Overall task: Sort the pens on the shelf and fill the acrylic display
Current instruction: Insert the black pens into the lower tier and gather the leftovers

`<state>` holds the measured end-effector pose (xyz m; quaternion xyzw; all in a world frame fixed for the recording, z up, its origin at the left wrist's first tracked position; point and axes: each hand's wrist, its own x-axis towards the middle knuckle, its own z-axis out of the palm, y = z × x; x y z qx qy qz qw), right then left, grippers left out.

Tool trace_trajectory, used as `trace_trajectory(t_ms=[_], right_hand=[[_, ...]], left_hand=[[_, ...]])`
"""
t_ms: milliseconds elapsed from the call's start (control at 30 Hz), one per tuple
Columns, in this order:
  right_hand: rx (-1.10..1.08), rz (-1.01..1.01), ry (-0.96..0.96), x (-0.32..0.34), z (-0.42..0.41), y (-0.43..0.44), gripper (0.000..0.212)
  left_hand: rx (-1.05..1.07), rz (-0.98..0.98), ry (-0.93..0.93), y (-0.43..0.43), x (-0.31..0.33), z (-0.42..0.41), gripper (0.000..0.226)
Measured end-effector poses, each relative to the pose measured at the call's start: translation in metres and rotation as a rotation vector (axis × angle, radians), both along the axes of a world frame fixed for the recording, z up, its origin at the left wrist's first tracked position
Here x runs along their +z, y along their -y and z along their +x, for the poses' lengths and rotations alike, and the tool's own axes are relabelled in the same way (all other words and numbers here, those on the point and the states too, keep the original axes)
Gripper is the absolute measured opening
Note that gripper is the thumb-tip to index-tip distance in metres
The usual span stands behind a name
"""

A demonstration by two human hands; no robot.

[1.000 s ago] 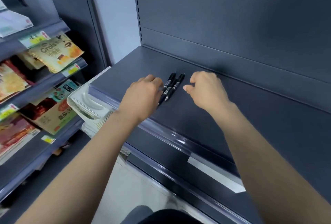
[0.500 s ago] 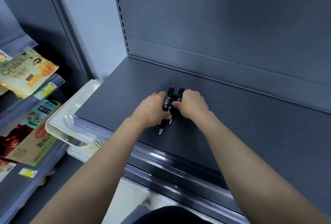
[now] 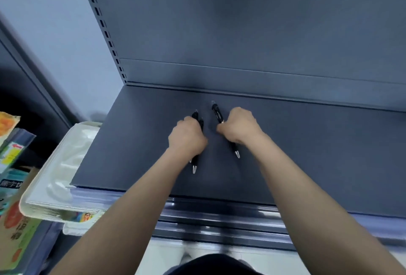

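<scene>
Sorting on the grey shelf (image 3: 142, 142): what is the left hand (image 3: 186, 137) holding?
— Two black pens (image 3: 194, 163), fist curled round their middles, tips toward the person.
— The right hand (image 3: 239, 126)?
— Fingers wrapped round a single pen (image 3: 217, 114), mid-shelf. Light, stiff, probably slick barrels, so mid-barrel looks the surest hold.

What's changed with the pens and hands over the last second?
Both hands closed on the three bunched pens and split them: the left hand now grips two pens, and the right hand grips one pen, pulled away to the right. Unchanged: the pens are over the same shelf, tips toward the person.
</scene>
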<state>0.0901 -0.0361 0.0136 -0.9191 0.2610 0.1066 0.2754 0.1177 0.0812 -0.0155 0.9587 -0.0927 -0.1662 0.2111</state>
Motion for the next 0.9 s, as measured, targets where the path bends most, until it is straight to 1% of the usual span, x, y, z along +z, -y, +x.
trace_trajectory(t_ms=[67, 100, 200, 267, 300, 367, 400, 433, 500, 600, 667, 733, 800, 833, 900], right_hand=[[-0.033, 0.024, 0.060, 0.007, -0.009, 0.011, 0.030], [-0.058, 0.036, 0.092, 0.009, -0.015, 0.016, 0.028], [-0.132, 0.060, 0.187, 0.013, -0.035, 0.030, 0.012], [-0.178, 0.068, 0.244, 0.015, -0.050, 0.038, 0.011], [-0.204, 0.067, 0.274, 0.016, -0.058, 0.042, 0.011], [-0.251, 0.052, 0.339, 0.019, -0.075, 0.051, 0.012], [-0.274, 0.042, 0.371, 0.021, -0.084, 0.057, 0.014], [-0.297, 0.028, 0.403, 0.023, -0.095, 0.063, 0.016], [-0.333, -0.018, 0.452, 0.028, -0.118, 0.078, 0.017], [-0.377, -0.088, 0.509, 0.038, -0.159, 0.106, 0.013], [-0.409, -0.101, 0.553, 0.045, -0.188, 0.127, 0.014], [-0.438, -0.121, 0.580, 0.052, -0.219, 0.151, 0.015], [-0.467, -0.148, 0.603, 0.056, -0.254, 0.177, 0.009], [-0.478, -0.164, 0.612, 0.058, -0.274, 0.191, 0.006], [-0.497, -0.194, 0.630, 0.063, -0.319, 0.221, 0.007]], left_hand=[[-0.015, 0.030, -0.009, 0.006, -0.001, 0.002, 0.045], [-0.028, 0.048, -0.010, 0.009, -0.002, 0.003, 0.045], [-0.099, 0.060, -0.035, 0.017, -0.003, 0.004, 0.031], [-0.192, 0.024, -0.045, 0.024, -0.003, 0.004, 0.016], [-0.238, -0.016, -0.044, 0.029, -0.001, 0.002, 0.007], [-0.299, -0.186, -0.075, 0.042, 0.003, -0.008, 0.019], [-0.320, -0.302, -0.113, 0.050, 0.006, -0.015, 0.022], [-0.340, -0.410, -0.144, 0.059, 0.011, -0.024, 0.020], [-0.408, -0.541, -0.178, 0.078, 0.025, -0.047, 0.017], [-0.534, -0.634, -0.157, 0.112, 0.041, -0.080, 0.018], [-0.605, -0.673, -0.113, 0.136, 0.051, -0.105, 0.018], [-0.661, -0.679, -0.048, 0.163, 0.058, -0.133, 0.020], [-0.705, -0.682, 0.000, 0.193, 0.064, -0.167, 0.018], [-0.725, -0.690, 0.016, 0.209, 0.067, -0.185, 0.016], [-0.753, -0.718, 0.012, 0.244, 0.071, -0.224, 0.012]])
